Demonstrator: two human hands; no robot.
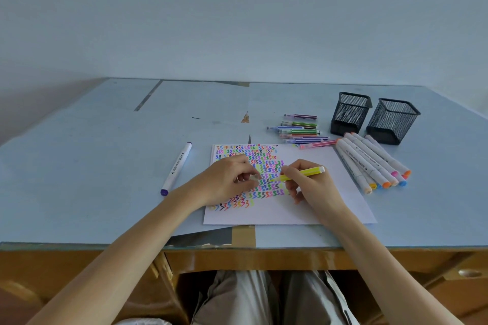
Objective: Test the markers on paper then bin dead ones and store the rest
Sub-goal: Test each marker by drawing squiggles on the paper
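Note:
A white sheet of paper (311, 208) lies in front of me, its left half covered with rows of coloured zigzag marks. My right hand (309, 185) grips a yellow marker (303, 173) with its tip down on the paper among the marks. My left hand (229, 179) rests on the sheet and pinches a small pale cap (254, 179) between thumb and fingers. Several thin coloured markers (301, 130) lie beyond the paper. Several thick white markers (369, 161) lie to the right of it. One white marker with a purple end (176, 168) lies alone at the left.
Two black mesh pen holders (350, 112) (392, 120) stand at the back right, nothing visible inside them. The desk (79, 166) has a pale blue cover, torn near the front edge. A wall rises behind the desk. My knees show under the desk.

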